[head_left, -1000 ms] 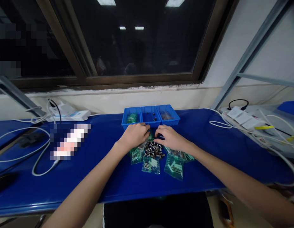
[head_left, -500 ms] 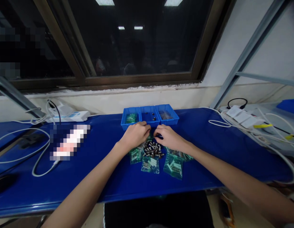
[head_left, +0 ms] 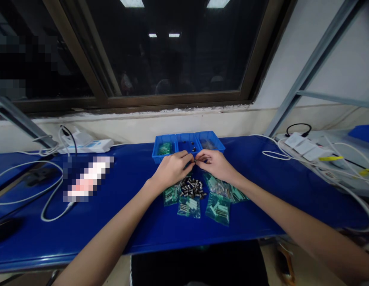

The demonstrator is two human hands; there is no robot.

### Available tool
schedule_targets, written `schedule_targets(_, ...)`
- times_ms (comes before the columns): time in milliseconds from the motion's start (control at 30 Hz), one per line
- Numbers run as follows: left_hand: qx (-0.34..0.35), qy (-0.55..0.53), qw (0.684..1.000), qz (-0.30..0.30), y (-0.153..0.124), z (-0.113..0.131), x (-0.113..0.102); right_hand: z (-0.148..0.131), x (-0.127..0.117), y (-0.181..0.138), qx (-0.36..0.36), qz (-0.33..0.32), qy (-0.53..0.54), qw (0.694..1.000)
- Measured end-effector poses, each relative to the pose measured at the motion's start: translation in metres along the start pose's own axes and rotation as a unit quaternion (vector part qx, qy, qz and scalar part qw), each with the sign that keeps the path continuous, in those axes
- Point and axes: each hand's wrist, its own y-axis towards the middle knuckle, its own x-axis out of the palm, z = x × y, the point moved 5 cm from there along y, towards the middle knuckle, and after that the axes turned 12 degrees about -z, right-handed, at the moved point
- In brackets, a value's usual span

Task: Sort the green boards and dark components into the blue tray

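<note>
My left hand (head_left: 172,169) and my right hand (head_left: 216,163) meet fingertip to fingertip just above the blue table (head_left: 136,222), in front of the three blue trays (head_left: 189,145). Both hands are closed in a pinch around a tiny dark part that I cannot make out. Below them lies a pile of small dark metal cylinders (head_left: 192,187). Several green-tinted plastic bags of parts (head_left: 217,208) are spread around the pile.
The left tray holds a green bag (head_left: 165,148), the middle tray a few dark pieces (head_left: 190,147), the right tray a clear bag (head_left: 207,143). A white power strip (head_left: 87,145) and white cables (head_left: 29,186) lie left. More cables and adapters (head_left: 306,149) lie right.
Both hands have lifted off the pile and come together, fingertips now pinching between them. The bags under my right hand are uncovered.
</note>
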Motion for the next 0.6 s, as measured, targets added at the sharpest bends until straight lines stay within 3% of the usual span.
schedule_targets(133,0.012,-0.002,1.0,0.009,-0.0007,0.0024,-0.0012,0.0025,0.0024,0.0004,-0.002,-0.007,0.047,0.999)
schedule_targets(600,0.002,0.003,1.0,0.025,-0.0008,-0.0025,0.0004,-0.0068,0.0046,-0.0011,0.007,-0.017,0.003,1.0)
